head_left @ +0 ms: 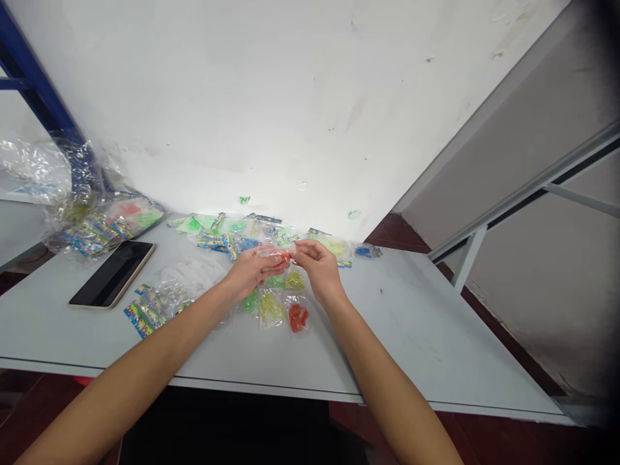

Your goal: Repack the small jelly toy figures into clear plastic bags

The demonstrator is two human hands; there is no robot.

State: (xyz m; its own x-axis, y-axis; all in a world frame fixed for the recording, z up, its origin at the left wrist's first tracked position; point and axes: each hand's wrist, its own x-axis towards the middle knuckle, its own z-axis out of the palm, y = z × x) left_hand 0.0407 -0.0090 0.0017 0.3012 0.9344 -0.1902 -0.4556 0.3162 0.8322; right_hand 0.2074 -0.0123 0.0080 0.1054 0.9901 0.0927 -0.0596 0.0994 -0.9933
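Both my hands hold one small clear bag with red pieces [283, 258] above the middle of the table. My left hand [249, 271] is closed round its left part, and my right hand [317, 261] pinches its right end. Just below them lie small clear bags: one with red pieces [298, 318], one with yellow pieces [271, 308] and one with green pieces [249, 301]. Behind my hands is a row of clear packets with colourful printed strips [210, 241], holding green, blue and yellow pieces.
A black phone [112, 274] lies at the left of the grey table [411, 336]. Beside it are empty-looking clear bags with printed strips [148, 310]. A large plastic bag of packets [101, 223] sits at the back left. A white wall [290, 116] stands behind the table.
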